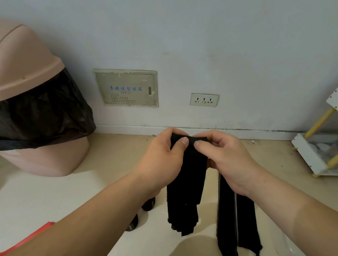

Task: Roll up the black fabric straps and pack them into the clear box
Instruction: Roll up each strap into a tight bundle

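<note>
Beige floor (87, 184) lies open between bin (20, 99) and shelf (318, 156); left hand (162, 160) and right hand (224, 153) pinch the top of the black strap (188, 176), which hangs below them.

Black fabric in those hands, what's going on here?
A person is pinching the top end of a black fabric strap between the left hand and right hand, apparently starting to roll it; the rest hangs down. More black straps hang just under the right hand. Two small dark bundles, possibly finished rolls, lie on the floor below the left forearm. No clear box is in view.
</note>
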Action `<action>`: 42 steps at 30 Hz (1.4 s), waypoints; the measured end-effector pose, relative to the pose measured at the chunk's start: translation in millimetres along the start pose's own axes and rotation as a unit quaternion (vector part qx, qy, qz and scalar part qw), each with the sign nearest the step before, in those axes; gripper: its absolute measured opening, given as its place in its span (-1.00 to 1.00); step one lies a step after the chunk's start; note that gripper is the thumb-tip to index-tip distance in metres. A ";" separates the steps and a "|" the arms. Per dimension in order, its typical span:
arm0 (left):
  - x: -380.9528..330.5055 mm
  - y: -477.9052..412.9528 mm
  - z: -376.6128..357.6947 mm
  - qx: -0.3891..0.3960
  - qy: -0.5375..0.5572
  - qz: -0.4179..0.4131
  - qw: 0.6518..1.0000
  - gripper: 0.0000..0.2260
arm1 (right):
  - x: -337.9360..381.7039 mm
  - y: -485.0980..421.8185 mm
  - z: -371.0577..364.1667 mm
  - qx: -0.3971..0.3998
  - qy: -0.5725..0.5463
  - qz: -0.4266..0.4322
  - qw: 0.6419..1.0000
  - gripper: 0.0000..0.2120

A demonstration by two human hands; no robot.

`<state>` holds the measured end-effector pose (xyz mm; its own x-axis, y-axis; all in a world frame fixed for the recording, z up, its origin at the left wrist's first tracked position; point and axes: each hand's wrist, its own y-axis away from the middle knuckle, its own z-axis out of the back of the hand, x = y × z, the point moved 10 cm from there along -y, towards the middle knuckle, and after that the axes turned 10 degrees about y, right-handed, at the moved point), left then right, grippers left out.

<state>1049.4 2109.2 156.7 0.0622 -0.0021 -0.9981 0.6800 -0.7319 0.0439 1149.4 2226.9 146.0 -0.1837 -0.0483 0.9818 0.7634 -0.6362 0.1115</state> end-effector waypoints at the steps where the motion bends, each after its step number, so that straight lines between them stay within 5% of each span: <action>1: -0.7 -0.6 0.4 0.001 -0.004 -0.008 1.000 -0.88 | 0.4 0.6 0.5 -0.003 0.001 -0.001 1.000 -0.84; 11: -9.6 -1.3 -3.4 0.007 -0.041 -0.077 0.996 -0.84 | 0.9 3.8 -5.0 0.028 -0.014 -0.041 0.999 -0.83; 33: -22.8 3.2 -5.8 0.012 -0.082 -0.108 0.991 -0.78 | 26.7 6.9 2.7 -0.069 0.122 0.090 0.986 -0.83; 39: -25.2 1.7 0.3 0.001 -0.088 -0.106 0.991 -0.79 | 8.6 5.7 -9.6 0.028 0.012 -0.011 0.999 -0.83; 42: -25.2 2.7 -0.6 0.007 -0.104 -0.108 0.989 -0.79 | -3.0 5.3 -13.5 0.069 0.014 -0.055 0.996 -0.65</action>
<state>1050.1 2107.7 182.0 -0.2362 0.0172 -0.9716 0.6511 -0.7394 -0.1714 1145.6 2213.2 141.5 -0.2866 -0.0077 0.9580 0.8157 -0.5265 0.2398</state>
